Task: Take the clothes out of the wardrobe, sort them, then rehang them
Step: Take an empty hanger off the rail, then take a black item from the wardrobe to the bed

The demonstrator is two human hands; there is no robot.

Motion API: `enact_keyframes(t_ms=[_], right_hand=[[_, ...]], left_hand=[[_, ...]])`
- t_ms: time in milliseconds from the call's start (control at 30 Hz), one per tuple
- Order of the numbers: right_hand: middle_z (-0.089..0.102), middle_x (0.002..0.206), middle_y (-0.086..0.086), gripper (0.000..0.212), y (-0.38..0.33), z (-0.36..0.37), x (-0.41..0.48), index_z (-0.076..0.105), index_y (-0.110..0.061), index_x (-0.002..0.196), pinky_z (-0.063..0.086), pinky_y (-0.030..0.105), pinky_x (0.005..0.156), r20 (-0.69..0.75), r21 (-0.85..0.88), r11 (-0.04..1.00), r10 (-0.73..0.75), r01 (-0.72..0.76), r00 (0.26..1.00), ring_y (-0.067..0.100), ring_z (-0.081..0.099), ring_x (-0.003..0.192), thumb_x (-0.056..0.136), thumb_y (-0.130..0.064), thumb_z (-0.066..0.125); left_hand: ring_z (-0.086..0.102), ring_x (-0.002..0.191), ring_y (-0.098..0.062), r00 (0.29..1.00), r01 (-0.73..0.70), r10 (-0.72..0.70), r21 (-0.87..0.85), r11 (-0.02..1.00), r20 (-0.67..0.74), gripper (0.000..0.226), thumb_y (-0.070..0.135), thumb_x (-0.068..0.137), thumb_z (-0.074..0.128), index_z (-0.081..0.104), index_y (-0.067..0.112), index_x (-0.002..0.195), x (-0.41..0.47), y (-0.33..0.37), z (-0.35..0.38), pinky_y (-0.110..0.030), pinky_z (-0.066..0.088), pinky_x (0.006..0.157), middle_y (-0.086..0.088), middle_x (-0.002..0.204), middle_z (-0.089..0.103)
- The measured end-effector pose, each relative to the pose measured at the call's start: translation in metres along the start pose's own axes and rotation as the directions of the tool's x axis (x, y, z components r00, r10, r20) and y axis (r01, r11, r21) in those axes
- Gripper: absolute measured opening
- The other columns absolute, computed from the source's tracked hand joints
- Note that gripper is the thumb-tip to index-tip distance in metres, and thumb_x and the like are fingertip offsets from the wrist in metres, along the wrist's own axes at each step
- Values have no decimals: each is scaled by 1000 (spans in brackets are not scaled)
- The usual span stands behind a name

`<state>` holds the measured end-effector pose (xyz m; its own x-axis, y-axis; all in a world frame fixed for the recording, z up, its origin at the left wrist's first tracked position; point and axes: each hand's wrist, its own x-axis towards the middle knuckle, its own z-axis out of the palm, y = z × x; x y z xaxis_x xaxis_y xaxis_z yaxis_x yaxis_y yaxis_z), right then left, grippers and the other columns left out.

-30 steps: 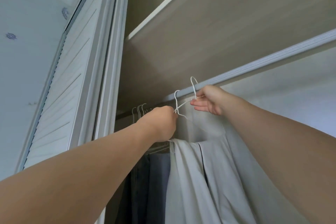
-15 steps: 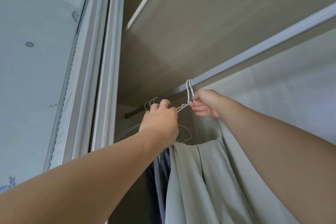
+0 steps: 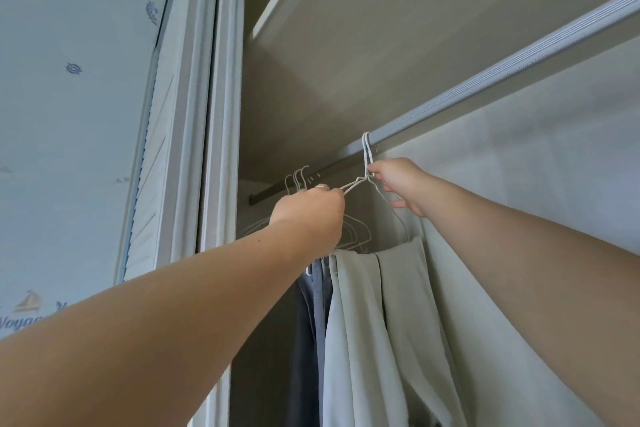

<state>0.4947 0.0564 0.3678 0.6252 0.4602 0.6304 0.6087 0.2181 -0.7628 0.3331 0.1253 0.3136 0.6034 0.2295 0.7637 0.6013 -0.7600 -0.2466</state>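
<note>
Pale blue wallpaper (image 3: 86,156) with small nautical prints covers the left wall; beside it stands a white louvred door (image 3: 152,184) against a moulded white frame (image 3: 221,114); inside the wardrobe (image 3: 277,121), a beige wood-grain shelf (image 3: 398,45) spans overhead; a plain pale panel (image 3: 554,201) fills the right; the light is soft and even.

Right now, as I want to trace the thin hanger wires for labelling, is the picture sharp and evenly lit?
In the head view the white wire hangers are crisp, without motion blur; the head-view light is soft and even, with no glare; only the dark blue-grey hanging garment sits in shadow.
</note>
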Motion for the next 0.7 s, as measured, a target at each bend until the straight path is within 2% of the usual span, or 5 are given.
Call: enact_keyframes(t_ms=[67,167,267,433,700], right_hand=[[60,105,7,20,-1,-1,-12,65,-14,104,44,38,88,-36,-125,983,-136,131,990,21,56,90,94,-26,52],[58,133,8,38,-3,1,-38,56,-15,131,40,35,98,-75,-231,924,-330,305,941,25,54,119,96,-27,50],[49,141,0,46,-3,7,-77,46,-26,141,33,28,98,-93,-312,841,-490,442,867,20,46,128,96,-31,49],[41,147,-6,50,-10,35,-167,40,-28,145,27,40,110,-15,-514,637,-677,575,736,18,36,135,96,-38,47],[6,163,-11,66,-43,139,-331,6,-38,153,2,55,119,308,-465,558,-626,688,716,15,-2,150,93,-63,22]], left_hand=[[51,117,-29,998,-44,49,114,992,-37,39,13,94,49,52,18,132,-12,-5,-9,-41,42,89,-5,131,55],[25,146,-30,961,-125,175,227,966,-214,44,30,97,47,51,18,140,-37,-19,-22,-48,18,120,-7,155,38],[12,153,-31,899,-152,229,225,962,-372,51,41,100,39,47,19,145,-75,-38,-41,-52,6,124,-9,161,30],[-2,154,-31,943,-39,121,259,965,-309,63,56,100,22,29,26,155,-157,-80,-72,-54,-1,123,-5,167,12],[2,154,-35,982,5,38,234,972,-183,68,55,100,28,23,20,158,-326,-161,-113,-57,3,123,-6,168,7]])
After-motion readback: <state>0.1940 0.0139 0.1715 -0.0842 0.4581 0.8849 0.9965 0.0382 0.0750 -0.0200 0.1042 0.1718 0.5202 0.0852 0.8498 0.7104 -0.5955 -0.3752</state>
